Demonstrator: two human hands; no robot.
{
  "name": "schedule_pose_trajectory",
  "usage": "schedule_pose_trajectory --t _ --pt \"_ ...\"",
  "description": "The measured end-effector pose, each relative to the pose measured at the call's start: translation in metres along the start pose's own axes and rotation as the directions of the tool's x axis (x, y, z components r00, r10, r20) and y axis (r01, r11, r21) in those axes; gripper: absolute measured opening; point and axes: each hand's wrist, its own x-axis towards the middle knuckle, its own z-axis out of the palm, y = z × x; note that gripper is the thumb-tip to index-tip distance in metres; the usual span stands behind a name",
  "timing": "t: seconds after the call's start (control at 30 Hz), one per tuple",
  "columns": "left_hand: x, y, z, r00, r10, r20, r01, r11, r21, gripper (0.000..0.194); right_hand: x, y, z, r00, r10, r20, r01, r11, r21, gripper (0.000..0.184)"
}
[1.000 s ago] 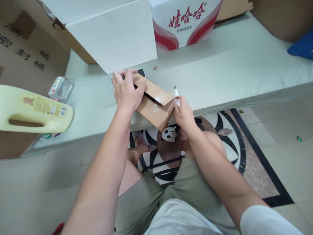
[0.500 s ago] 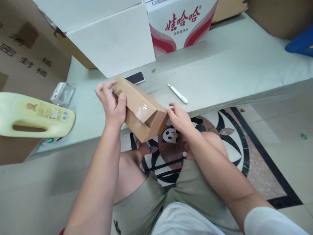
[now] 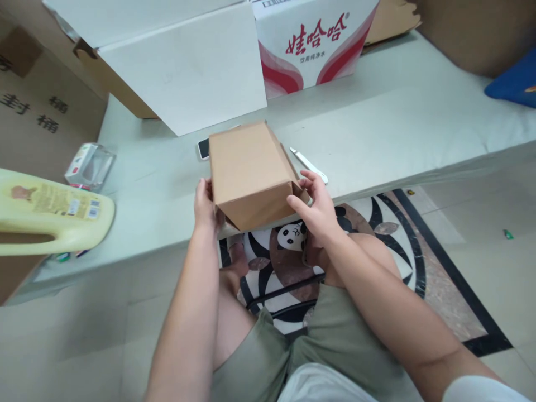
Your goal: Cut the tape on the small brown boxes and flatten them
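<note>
The cardboard box (image 3: 251, 167) is held at the near edge of the table (image 3: 377, 123) between a half-curled left hand (image 3: 205, 205), fingertips apparently tucked under, and a loosely curled right hand (image 3: 317, 209); steadying is judged in hand, even support called for next.

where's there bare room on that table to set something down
Widest: the table between the white knife and blue object. Smaller: between the clear package and left hand. Crowded: around the brown box, with the dark device, knife and right hand close.
</note>
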Motion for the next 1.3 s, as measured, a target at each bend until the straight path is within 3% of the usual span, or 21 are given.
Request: schedule_pose_trajectory --t 0.07,0.13,0.2,0.37,0.47,0.57,0.7,0.8,0.87,0.97,1.03,1.17,1.3 --pt "0.000 -0.001 0.000 0.992 -0.091 0.090 0.099 0.991 -0.091 0.057 0.001 0.002 -0.001 0.999 0.000 -0.041 0.004 0.996 0.084 0.074" --pt "-0.001 0.002 0.002 0.988 -0.062 0.143 0.079 0.990 -0.116 0.057 0.003 0.004 -0.001 0.998 0.043 -0.054 -0.035 0.990 0.139 0.079" --pt "-0.002 0.009 0.003 0.992 0.048 0.121 -0.033 0.991 -0.126 0.055 0.005 0.005 -0.001 0.995 0.073 -0.067 -0.061 0.984 0.168 0.077" --pt "0.000 0.023 0.005 0.985 0.174 -0.006 -0.173 0.970 -0.171 0.043 0.004 0.008 0.000 0.996 0.059 -0.074 -0.038 0.965 0.259 0.041" --pt "0.004 0.022 0.003 0.984 0.167 -0.062 -0.175 0.974 -0.147 0.035 -0.001 0.009 -0.001 1.000 -0.017 -0.019 0.021 0.978 0.206 0.052" --pt "0.008 0.017 0.000 0.992 0.116 -0.044 -0.121 0.982 -0.142 0.037 -0.006 0.006 -0.001 0.998 -0.055 0.020 0.052 0.990 0.133 0.071" --pt "0.007 0.017 -0.005 0.999 0.016 -0.030 -0.023 0.967 -0.254 0.049 -0.007 0.003 0.002 0.999 -0.025 -0.038 0.028 0.996 0.089 0.070" --pt "0.001 0.025 -0.007 0.997 0.036 -0.067 -0.055 0.949 -0.309 0.051 -0.008 0.005 0.004 0.999 0.026 -0.023 -0.026 1.000 0.003 0.074" --pt "-0.005 0.029 -0.006 0.998 0.064 0.013 -0.057 0.944 -0.324 0.058 -0.008 0.006 0.005 0.998 0.057 -0.038 -0.060 0.995 -0.076 0.078" --pt "-0.009 0.028 -0.004 0.974 0.119 0.191 -0.061 0.956 -0.287 0.072 -0.008 0.007 0.005 0.996 0.049 -0.071 -0.053 0.997 -0.062 0.074" --pt "-0.008 0.021 -0.004 0.958 0.154 0.242 -0.095 0.966 -0.240 0.075 -0.007 0.007 0.005 0.997 0.023 -0.078 -0.023 1.000 0.005 0.070" --pt "0.001 0.010 -0.009 0.953 0.254 0.167 -0.235 0.964 -0.122 0.071 -0.007 0.007 0.006 0.996 0.019 -0.087 -0.016 0.999 0.028 0.064" --pt "0.006 0.014 -0.012 0.967 0.256 0.013 -0.256 0.960 0.110 0.049 -0.006 0.005 0.009 0.996 0.039 -0.086 -0.038 0.999 0.013 0.058"
